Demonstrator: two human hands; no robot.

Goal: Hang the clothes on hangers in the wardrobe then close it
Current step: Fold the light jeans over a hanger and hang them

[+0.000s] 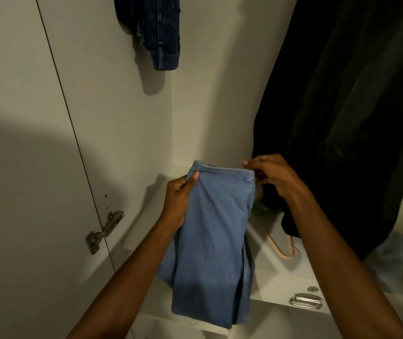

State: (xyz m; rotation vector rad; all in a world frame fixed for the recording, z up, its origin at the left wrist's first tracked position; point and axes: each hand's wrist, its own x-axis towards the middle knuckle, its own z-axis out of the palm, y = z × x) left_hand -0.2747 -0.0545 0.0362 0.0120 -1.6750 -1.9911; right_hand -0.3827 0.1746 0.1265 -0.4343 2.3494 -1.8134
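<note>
the task looks partly done: a dark denim garment (155, 30) and a black garment (342, 106) already hang in the wardrobe (122, 106). the left hand (179, 194) and right hand (269, 174) each pinch a top corner of light blue jeans (212, 231), not yet hung. a pale hanger (282, 245) lies on the shelf (281, 282) beneath; the black garment crowds it. the door is open.

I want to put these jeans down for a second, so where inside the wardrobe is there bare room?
Bare floor shows between the left wall and the jeans that the left hand and right hand hold. Right of the jeans it is crowded: a hanger lies there under dark clothes. High on the rail, a gap separates the denim jacket from them.
</note>
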